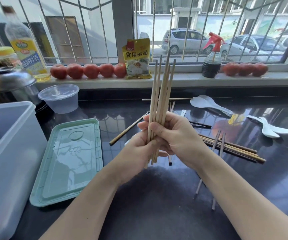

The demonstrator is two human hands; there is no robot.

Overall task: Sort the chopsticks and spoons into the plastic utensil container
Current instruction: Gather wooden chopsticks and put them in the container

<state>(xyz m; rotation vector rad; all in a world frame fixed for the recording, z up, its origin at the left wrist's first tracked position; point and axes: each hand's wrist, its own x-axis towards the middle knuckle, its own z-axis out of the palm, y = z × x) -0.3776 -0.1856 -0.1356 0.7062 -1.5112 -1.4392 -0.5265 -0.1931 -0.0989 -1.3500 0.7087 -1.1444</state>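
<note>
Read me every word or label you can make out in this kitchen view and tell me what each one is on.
"食用碱面": large dark characters on the yellow and white food packet leaning on the windowsill.
Small print in the red corner patch of that packet: too small to read.
Blue and yellow label on the clear plastic oil bottle: white characters, blurred, not readable.
Yellow-lidded jar at far left: label unreadable.

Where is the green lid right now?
The green lid lies flat on the dark counter, left of the hands, right beside the clear plastic container.
</note>
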